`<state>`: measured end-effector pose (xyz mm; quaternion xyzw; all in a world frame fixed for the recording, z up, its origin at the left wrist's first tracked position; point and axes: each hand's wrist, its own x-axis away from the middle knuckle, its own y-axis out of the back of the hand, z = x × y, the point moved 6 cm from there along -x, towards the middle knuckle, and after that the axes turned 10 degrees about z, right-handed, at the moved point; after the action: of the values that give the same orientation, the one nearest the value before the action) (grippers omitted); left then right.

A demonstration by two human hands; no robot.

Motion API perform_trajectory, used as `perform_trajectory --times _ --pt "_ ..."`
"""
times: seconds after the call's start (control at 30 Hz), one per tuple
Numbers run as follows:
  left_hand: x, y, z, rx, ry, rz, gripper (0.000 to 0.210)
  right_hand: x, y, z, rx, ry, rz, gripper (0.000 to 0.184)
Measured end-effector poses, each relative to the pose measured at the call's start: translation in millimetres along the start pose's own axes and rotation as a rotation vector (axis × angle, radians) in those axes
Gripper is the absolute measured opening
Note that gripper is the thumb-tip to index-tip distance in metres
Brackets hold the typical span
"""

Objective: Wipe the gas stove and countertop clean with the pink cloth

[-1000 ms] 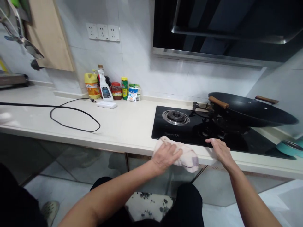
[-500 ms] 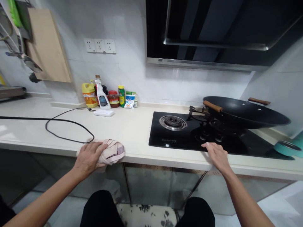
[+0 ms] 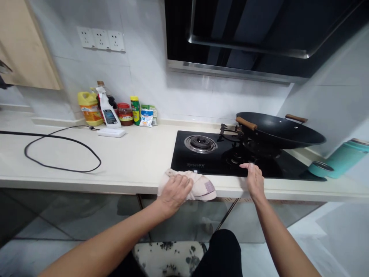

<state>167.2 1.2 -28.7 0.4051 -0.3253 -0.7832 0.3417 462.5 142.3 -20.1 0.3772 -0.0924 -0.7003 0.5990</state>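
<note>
My left hand (image 3: 176,192) presses down on a folded pinkish cloth (image 3: 206,188) with a purple patch, its fingers bent over it. The cloth lies on the front edge of the pale countertop (image 3: 121,161), at the front left corner of a black gas cooktop (image 3: 188,156), and part of it hangs over the edge. Resting at the cooktop's front edge, my right hand (image 3: 255,181) is empty, its thumb stretched out to the left. Behind that hand a large black wok (image 3: 285,134) with wooden handles stands on the right burner.
A black cable (image 3: 66,169) loops over the counter at left, near a white flat box (image 3: 112,132). Along the wall stand a yellow jug (image 3: 89,109), a spray bottle (image 3: 109,111) and jars. A turquoise container (image 3: 346,159) is at right; the range hood (image 3: 230,34) hangs above.
My left hand has slid the cloth rightward along the counter edge to the cooktop's corner. My right hand stays at the cooktop's front edge. The view has shifted right.
</note>
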Motion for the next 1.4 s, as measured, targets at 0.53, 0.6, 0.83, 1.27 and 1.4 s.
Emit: perform_trajectory --times 0.53,0.6,0.83,1.27,1.4 --pt "-135.9 13.5 -151.5 0.257 -0.113 -0.036 0.022 91.4 5.6 22.4 -0.217 0.198 -0.186 0.047" --pt "-134.3 11.6 -147.3 0.270 -0.112 -0.031 0.023 106.0 -11.0 21.3 -0.065 0.294 -0.060 0.052" --pt "-79.0 27.6 -72.4 0.685 -0.403 -0.051 0.047 107.6 -48.5 19.4 0.457 0.481 0.003 0.074" --pt "-1.4 -18.6 120.6 0.667 0.241 -0.153 0.028 122.2 -160.8 137.6 0.541 0.688 -0.010 0.082" --pt "0.0 -34.1 122.3 0.649 0.306 -0.020 0.033 121.7 -152.3 131.6 0.472 0.936 -0.182 0.047"
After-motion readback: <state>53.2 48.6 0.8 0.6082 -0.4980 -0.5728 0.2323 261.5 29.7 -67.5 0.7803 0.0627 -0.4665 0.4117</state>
